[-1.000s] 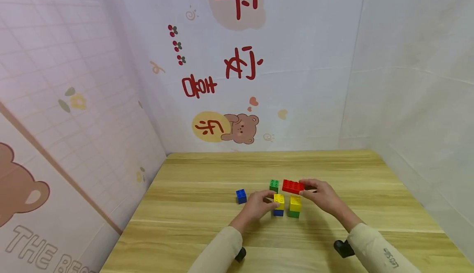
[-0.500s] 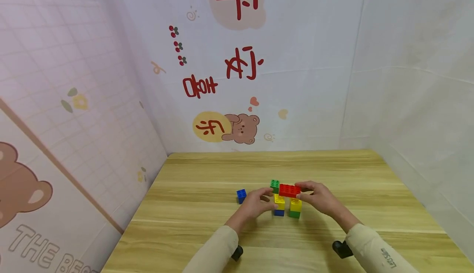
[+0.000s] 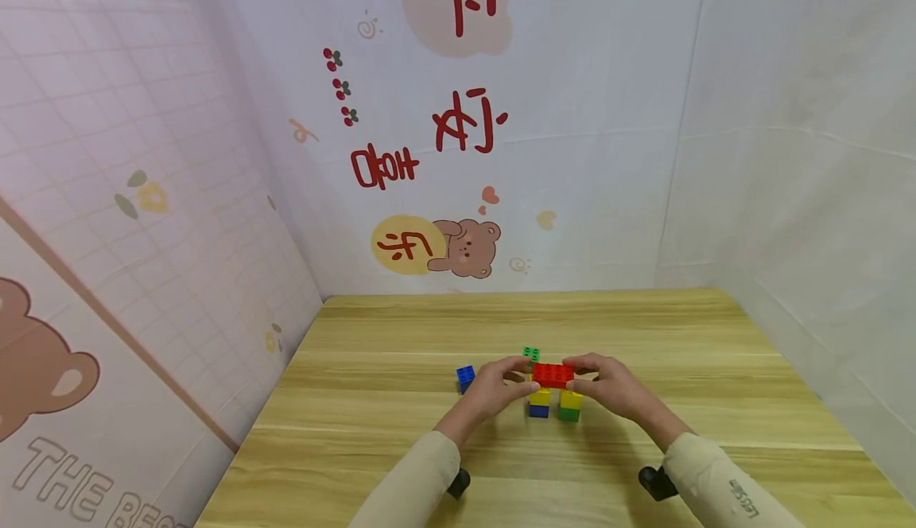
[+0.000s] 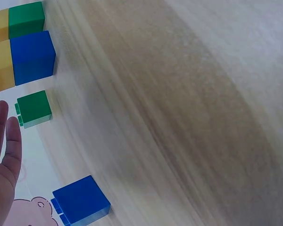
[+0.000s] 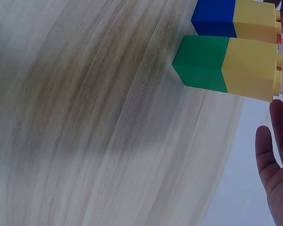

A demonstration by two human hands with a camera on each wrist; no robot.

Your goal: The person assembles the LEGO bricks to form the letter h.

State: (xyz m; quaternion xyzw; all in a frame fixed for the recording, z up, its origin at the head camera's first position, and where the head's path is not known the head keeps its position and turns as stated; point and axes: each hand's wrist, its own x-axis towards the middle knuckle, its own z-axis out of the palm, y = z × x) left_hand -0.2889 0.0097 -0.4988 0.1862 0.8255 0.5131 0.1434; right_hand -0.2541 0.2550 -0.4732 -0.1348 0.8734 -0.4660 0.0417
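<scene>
A red brick (image 3: 553, 375) is held studs upward just above two small stacks on the wooden bench (image 3: 401, 337). Its left end is pinched between the thumb and fingers of the left grip (image 3: 492, 389), and its right end is grasped likewise by the right grip (image 3: 612, 385). In the right wrist view, a narrow gap is seen between the red brick and the studs beneath. The left stack is formed by a yellow brick (image 3: 540, 398) set on a dark blue brick (image 3: 539, 412); in the right stack, a second yellow brick (image 3: 570, 401) is set on a green brick (image 3: 568, 414). Behind them, a loose green brick (image 3: 531, 353) is partly hidden. A loose blue brick (image 3: 466, 377) is placed beside the left grip. Both forearms are covered by pale sleeves (image 3: 411, 480).
</scene>
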